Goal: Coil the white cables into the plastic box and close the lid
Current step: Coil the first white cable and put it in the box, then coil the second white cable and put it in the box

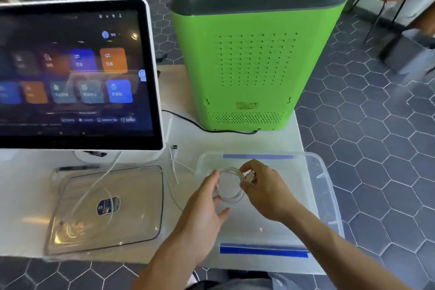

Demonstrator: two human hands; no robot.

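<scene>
A coiled white cable (229, 196) hangs in a loop over the open clear plastic box (324, 179), which has blue tape on its near and far rims. My left hand (207, 209) grips the coil's left side. On the coil's right side my right hand (263, 186) pinches the strands and the plug end. The box's clear lid (131, 223) lies flat on the table to the left of the box. A second white cable (94, 186) trails loose across the lid from under the screen.
A large touchscreen (77, 73) stands at the back left on the white table (28, 172). A green and grey machine (254, 54) stands behind the box, with a black cord (188, 122) running from it. Dark hexagon floor tiles lie to the right.
</scene>
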